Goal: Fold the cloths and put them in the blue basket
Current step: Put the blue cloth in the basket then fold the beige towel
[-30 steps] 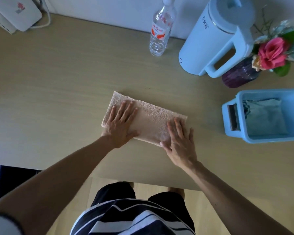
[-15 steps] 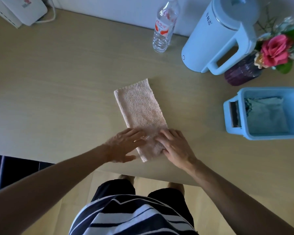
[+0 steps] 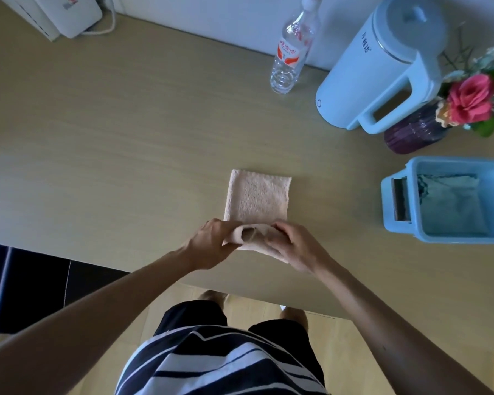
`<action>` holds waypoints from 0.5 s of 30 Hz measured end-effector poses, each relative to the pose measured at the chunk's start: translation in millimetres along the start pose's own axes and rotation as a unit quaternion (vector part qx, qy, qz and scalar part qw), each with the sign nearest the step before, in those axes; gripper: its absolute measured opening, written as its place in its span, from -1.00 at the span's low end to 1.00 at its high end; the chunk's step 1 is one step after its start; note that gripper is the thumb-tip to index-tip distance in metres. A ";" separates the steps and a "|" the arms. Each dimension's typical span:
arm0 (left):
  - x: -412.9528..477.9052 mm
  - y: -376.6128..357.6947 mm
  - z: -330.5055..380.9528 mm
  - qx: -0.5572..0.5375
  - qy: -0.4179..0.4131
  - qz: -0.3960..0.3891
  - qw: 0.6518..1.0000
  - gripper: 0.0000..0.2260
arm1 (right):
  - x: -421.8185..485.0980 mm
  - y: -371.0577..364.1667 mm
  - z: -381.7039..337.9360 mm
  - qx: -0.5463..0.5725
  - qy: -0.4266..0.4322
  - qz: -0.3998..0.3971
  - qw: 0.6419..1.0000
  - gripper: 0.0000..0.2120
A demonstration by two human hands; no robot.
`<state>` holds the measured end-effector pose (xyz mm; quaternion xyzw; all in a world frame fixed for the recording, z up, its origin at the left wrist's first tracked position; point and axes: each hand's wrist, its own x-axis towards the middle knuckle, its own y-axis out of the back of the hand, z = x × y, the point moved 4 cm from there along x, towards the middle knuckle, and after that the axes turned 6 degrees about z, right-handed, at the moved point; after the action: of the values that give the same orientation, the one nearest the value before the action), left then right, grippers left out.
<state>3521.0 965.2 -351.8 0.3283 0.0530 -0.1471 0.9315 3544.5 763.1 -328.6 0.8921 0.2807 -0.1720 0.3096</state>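
Observation:
A pale pink terry cloth [image 3: 257, 196] lies as a narrow strip on the wooden table [image 3: 126, 138], its long side running away from me. My left hand [image 3: 211, 245] and my right hand [image 3: 293, 246] each pinch a near corner of it and hold the near end lifted and curled over. The far end lies flat. The blue basket [image 3: 394, 232] stands at the right edge of the table, apart from the hands. Inside it lies a folded grey-blue cloth [image 3: 451, 203].
At the back of the table stand a clear water bottle [image 3: 290, 58], a light blue kettle [image 3: 382, 69] and a purple vase with a pink flower [image 3: 414, 132]. A white device [image 3: 69, 12] sits at the back left. The table's near edge runs just under my wrists.
The cloth was turned from lying crosswise to pointing away from me. My hands moved from pressing it flat to its near end, which they have now lifted and curled over.

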 end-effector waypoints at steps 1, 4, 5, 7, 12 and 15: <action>0.6 2.5 1.0 -0.016 0.027 -0.004 1.000 -0.86 | -0.8 0.3 0.9 0.038 -0.012 -0.008 0.999 -0.93; 5.3 9.4 -2.4 -0.077 0.081 -0.021 0.994 -0.95 | 1.4 4.2 7.1 0.095 -0.041 0.010 0.995 -0.65; 7.9 11.6 -3.7 -0.095 0.093 -0.030 0.991 -0.88 | 2.8 6.5 6.9 0.091 -0.038 0.033 0.995 -0.67; 14.8 14.1 -10.8 -0.099 0.123 -0.027 0.987 -0.63 | 7.6 9.6 7.0 0.100 -0.046 0.078 0.991 -0.76; 32.0 17.7 -11.4 -0.137 0.202 0.015 0.970 -0.65 | 25.0 15.2 4.3 0.196 -0.070 0.131 0.969 -0.74; 37.3 12.8 -14.5 -0.162 0.218 0.006 0.962 -0.77 | 34.4 14.8 11.7 0.244 -0.111 0.165 0.949 -0.85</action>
<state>3560.4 974.8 -362.7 0.1971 0.2758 -0.0559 0.9391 3578.9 759.5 -347.2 0.9496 0.0426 -0.2796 0.1354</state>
